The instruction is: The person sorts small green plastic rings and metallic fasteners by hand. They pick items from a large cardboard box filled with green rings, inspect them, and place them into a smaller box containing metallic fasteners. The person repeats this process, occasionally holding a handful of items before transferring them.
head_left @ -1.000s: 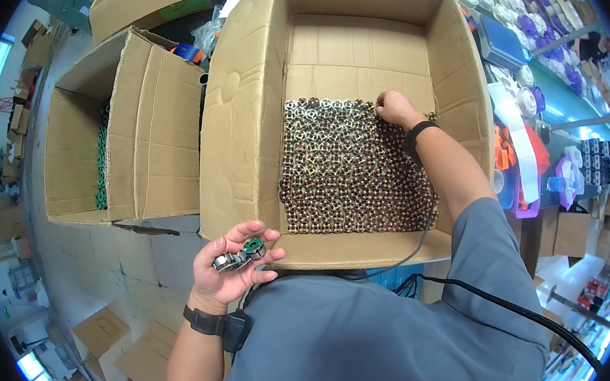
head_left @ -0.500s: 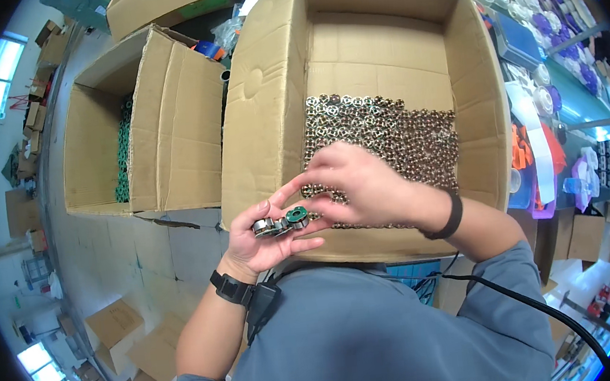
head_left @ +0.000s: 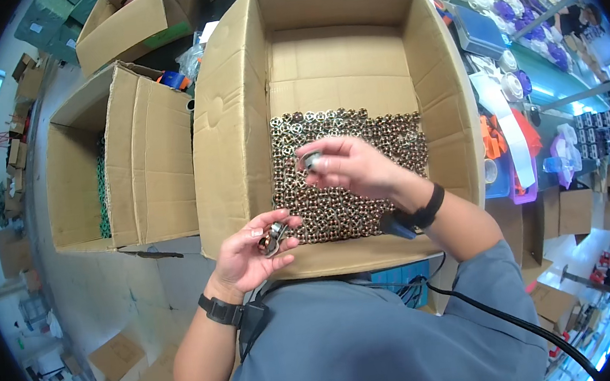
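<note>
Several small round motor stators (head_left: 273,239), metal-rimmed with copper windings, sit in the curled fingers of my left hand (head_left: 242,259), at the near left edge of the large cardboard box (head_left: 231,109). Between thumb and fingers my right hand (head_left: 350,164) pinches a single motor stator (head_left: 311,161), raised above the box. Beneath it, rows of the same kind of stators (head_left: 336,213) cover the near part of the box floor. Bare cardboard shows at the far end. My right hand and forearm hide some of the rows.
To the left stands a smaller cardboard box (head_left: 150,146) with green parts (head_left: 103,195) inside. Further back is another open carton (head_left: 132,31). At the right, a blue bin (head_left: 479,30), orange parts (head_left: 492,137) and white and purple pieces sit nearby. A black cable (head_left: 508,318) crosses my right side.
My hands were together over the stators in my left palm. Now the right hand has moved away with one stator, over the rows, and my left fingers have curled more. The view has shifted.
</note>
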A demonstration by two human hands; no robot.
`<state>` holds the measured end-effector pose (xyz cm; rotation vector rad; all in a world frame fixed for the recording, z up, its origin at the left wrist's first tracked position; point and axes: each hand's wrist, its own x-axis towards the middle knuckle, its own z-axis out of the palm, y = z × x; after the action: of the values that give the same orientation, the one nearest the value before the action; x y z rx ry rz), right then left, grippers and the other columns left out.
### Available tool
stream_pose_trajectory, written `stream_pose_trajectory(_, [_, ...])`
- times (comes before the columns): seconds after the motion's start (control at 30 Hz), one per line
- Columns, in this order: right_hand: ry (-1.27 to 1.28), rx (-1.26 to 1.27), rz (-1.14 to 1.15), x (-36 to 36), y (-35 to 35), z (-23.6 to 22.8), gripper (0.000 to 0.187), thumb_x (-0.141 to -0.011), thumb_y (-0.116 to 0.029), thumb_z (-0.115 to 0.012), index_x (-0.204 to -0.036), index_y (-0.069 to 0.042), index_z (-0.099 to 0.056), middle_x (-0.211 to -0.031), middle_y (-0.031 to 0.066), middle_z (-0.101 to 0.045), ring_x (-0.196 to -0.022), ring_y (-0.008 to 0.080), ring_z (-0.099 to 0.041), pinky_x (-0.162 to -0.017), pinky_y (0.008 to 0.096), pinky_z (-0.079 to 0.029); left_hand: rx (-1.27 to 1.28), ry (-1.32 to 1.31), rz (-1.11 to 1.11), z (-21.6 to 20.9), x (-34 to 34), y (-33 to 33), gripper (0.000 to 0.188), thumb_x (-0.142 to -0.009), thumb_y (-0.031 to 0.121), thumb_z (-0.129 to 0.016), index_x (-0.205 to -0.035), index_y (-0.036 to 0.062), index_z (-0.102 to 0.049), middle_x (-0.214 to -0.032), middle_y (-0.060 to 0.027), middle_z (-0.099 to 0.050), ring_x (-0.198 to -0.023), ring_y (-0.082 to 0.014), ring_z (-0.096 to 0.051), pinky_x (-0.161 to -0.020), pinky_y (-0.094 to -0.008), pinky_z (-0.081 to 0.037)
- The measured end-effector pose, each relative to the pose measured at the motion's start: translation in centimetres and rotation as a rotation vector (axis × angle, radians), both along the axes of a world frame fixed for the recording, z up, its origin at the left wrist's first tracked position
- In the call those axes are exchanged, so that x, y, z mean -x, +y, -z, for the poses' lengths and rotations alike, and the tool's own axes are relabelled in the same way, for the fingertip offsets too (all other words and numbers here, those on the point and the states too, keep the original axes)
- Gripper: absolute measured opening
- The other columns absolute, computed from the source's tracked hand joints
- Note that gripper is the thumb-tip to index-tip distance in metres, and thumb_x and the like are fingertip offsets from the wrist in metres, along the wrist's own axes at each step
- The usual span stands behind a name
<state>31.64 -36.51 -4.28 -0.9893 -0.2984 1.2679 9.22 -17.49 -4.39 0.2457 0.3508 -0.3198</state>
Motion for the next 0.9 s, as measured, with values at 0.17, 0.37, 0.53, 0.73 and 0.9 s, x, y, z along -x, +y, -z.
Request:
stream_pose_trajectory(0.17, [-0.732, 0.465, 0.119, -9.5, -1.9, 5.7, 0.040, -0.090, -0.025, -0.075, -0.119, 0.000, -0.065, -0.101, 0.0094, -0.070, -0.092, 0.0171, -0.067, -0.083, 0.0305, -0.055, -0.140, 0.084, 0.053, -1.1, 0.5, -0.2, 0.042, -0.099, 0.010, -0.052, -0.140, 0.0024, -0.050, -0.133, -0.0220, -0.060, -0.107, -0.0280, -0.068, -0.084, -0.0391, -0.062])
stream_pose_trajectory(0.37, [-1.438, 0.999, 0.072, -18.6, -6.3, 16.1, 0.028, -0.080, -0.016, -0.070, -0.105, -0.003, -0.072, -0.100, 0.0220, -0.073, -0.098, 0.0352, -0.070, -0.090, 0.0409, -0.055, -0.357, 0.201, 0.018, -1.8, 2.3, 0.1, 0.037, -0.097, 0.007, -0.057, -0.133, -0.0016, -0.055, -0.126, -0.0227, -0.063, -0.099, -0.0232, -0.069, -0.082, -0.0309, -0.059])
stream_pose_trajectory(0.53, [-1.502, 1.104, -0.148, -20.2, -5.9, 19.8, 0.031, -0.078, -0.014, -0.068, -0.106, -0.004, -0.073, -0.102, 0.0194, -0.074, -0.098, 0.0363, -0.070, -0.091, 0.0420, -0.055, -0.351, 0.187, -0.022, -1.9, 2.9, 0.6, 0.043, -0.097, 0.007, -0.056, -0.139, -0.0025, -0.049, -0.127, -0.0235, -0.062, -0.100, -0.0246, -0.069, -0.083, -0.0314, -0.060])
stream_pose_trajectory(0.73, [-1.389, 1.151, -0.288, -20.1, -4.2, 19.7, 0.034, -0.080, -0.011, -0.061, -0.110, -0.002, -0.072, -0.105, 0.0222, -0.072, -0.098, 0.0385, -0.069, -0.093, 0.0425, -0.054, -0.342, 0.219, 0.007, -2.7, 2.4, 0.6, 0.049, -0.100, 0.011, -0.054, -0.146, -0.0003, -0.042, -0.130, -0.0237, -0.060, -0.109, -0.0283, -0.068, -0.080, -0.0357, -0.062])
stream_pose_trajectory(0.9, [-1.346, 0.704, 0.003, -13.5, -0.3, 9.5, 0.040, -0.086, -0.015, -0.060, -0.123, 0.000, -0.066, -0.117, 0.0229, -0.070, -0.108, 0.0350, -0.068, -0.097, 0.0424, -0.053, -0.424, 0.197, 0.061, -2.5, 0.8, 0.1, 0.064, -0.099, 0.012, -0.060, -0.155, 0.0083, -0.029, -0.132, -0.0215, -0.061, -0.112, -0.0257, -0.067, -0.075, -0.0356, -0.064])
